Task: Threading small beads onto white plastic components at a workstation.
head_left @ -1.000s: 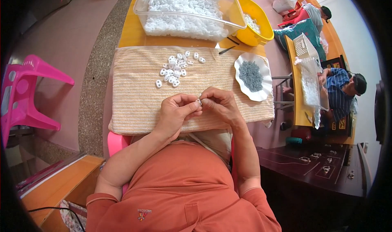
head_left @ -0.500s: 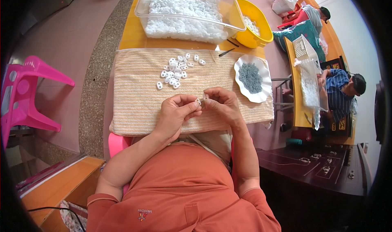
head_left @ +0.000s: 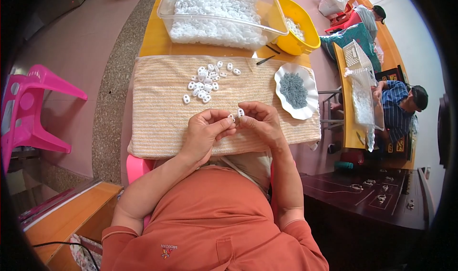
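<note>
Over the near half of a striped towel [head_left: 157, 123], my left hand [head_left: 206, 130] pinches a small white plastic piece [head_left: 232, 118] between thumb and fingertips. Close beside it, my right hand [head_left: 262, 123] grips a white oval two-hole piece [head_left: 240, 113], its holed face showing. Whether the two pieces touch is too small to make out. Beyond my hands lies a loose pile of similar white oval pieces [head_left: 208, 79] with dark holes. A white scalloped dish [head_left: 309, 105] to the right holds many small grey parts [head_left: 293, 90].
A clear plastic bin [head_left: 222, 20] full of white pieces stands at the far side, next to a yellow basin [head_left: 311, 32]. A dark slim tool [head_left: 265, 60] lies near the towel's far edge. A pink stool [head_left: 38, 108] is at left; a person [head_left: 400, 106] sits at another table, right.
The piece in my right hand has turned so its two-hole face now shows. My hands have otherwise barely moved.
</note>
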The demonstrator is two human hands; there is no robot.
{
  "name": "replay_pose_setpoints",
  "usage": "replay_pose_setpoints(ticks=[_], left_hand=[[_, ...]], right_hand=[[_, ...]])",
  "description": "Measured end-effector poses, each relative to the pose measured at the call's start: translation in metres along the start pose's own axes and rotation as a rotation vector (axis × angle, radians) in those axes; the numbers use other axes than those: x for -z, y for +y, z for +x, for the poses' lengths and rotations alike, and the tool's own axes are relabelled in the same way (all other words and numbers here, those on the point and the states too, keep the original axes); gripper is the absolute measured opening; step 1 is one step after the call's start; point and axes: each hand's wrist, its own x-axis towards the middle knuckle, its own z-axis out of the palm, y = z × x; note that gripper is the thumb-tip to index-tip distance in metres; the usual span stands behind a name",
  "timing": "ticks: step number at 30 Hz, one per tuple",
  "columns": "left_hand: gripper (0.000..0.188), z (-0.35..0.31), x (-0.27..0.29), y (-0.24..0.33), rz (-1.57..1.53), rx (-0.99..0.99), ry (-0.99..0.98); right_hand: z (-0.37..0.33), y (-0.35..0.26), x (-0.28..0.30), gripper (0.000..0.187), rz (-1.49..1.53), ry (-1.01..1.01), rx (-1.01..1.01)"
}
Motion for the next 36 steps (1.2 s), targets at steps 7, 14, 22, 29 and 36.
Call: replay_pose_setpoints(ticks=[7,14,22,29,36], left_hand=[[0.014,0.001,0.0003,-0.001,-0.008,-0.01,-0.011],[0.013,0.0016,0.0015,-0.0006,0.05,0.01,0.002],[0.013,0.0019,0.0018,-0.0025,0.024,0.006,0.001],[0.013,0.0016,0.002,-0.0027,0.018,0.003,-0.004],[0.012,0.0015,0.0015,-0.0018,0.017,-0.005,-0.017]], right_hand=[[0.0006,0.0029,0.0034,0.029,0.028,-0.045,0.018],[0.0002,0.0022,0.0045,0.028,0.029,-0.054,0.003],[-0.001,0.0049,0.0061,0.03,0.044,-0.054,0.018],[-0.0022,0.0001,0.0024,0.03,0.047,-0.051,0.013],[-0.0024,-0.0004,0.0009,0.03,0.062,-0.048,0.0]])
